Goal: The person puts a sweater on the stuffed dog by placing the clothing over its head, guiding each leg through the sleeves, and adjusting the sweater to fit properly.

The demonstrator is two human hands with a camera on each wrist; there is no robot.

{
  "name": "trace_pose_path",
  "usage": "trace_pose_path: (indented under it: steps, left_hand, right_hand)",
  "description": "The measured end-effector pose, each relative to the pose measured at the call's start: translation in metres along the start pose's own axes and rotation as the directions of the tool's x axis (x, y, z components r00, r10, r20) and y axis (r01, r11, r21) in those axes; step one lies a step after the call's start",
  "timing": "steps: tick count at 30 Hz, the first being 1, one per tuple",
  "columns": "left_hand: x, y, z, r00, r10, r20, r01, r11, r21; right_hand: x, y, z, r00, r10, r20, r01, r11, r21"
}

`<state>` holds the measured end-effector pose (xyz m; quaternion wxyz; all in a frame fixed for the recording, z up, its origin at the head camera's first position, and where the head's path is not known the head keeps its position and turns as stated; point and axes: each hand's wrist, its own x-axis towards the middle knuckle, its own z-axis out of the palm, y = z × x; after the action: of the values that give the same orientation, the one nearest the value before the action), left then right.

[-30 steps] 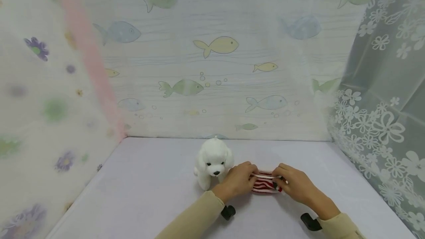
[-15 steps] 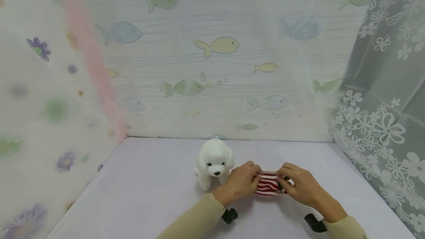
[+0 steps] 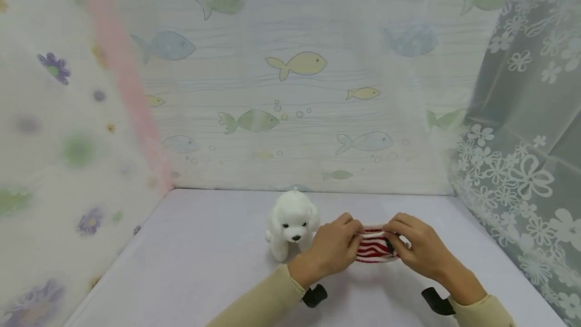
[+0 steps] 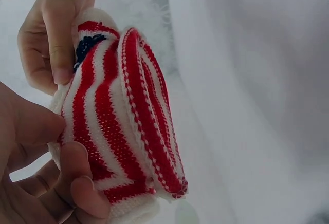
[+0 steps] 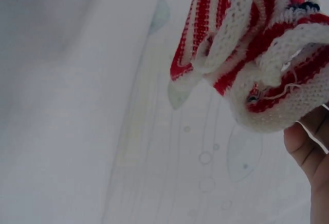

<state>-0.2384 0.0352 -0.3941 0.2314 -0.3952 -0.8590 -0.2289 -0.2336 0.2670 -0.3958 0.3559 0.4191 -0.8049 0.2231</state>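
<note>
We find a soft, red-and-white striped knitted garment stretched between two hands, right of centre in the lower frame.
We see the left hand pinching one side and the right hand pinching the other, beside a fuzzy navy patch; in the left wrist view, we make out wavy bands and a stitched, oval hem opening. Left of them, we see a rounded white plush dog standing on a smooth, pale tabletop.
</note>
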Motion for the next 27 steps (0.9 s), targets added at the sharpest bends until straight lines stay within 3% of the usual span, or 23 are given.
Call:
trace_pose_path:
  steps: [5, 12, 18, 27]
  left_hand:
    - [0.007, 0.003, -0.016, 0.999, 0.031, -0.041, -0.031, 0.999, 0.011]
    - [0.018, -0.005, -0.041, 1.0, 0.001, -0.019, -0.001, 1.0, -0.017]
    - [0.027, -0.011, -0.06, 0.999, -0.018, -0.034, 0.018, 1.0, -0.02]
    - [0.035, -0.023, -0.096, 0.998, -0.011, -0.066, 0.014, 0.999, 0.051]
  right_hand:
    - [0.012, 0.002, -0.005, 0.997, -0.054, -0.046, 0.055, 0.998, 0.015]
    - [0.037, 0.001, -0.009, 0.994, -0.103, -0.048, 0.102, 0.995, -0.011]
    - [0.057, 0.001, -0.012, 0.993, -0.106, -0.051, 0.105, 0.994, -0.02]
    - [0.092, -0.001, -0.007, 0.99, -0.117, -0.073, 0.116, 0.993, -0.017]
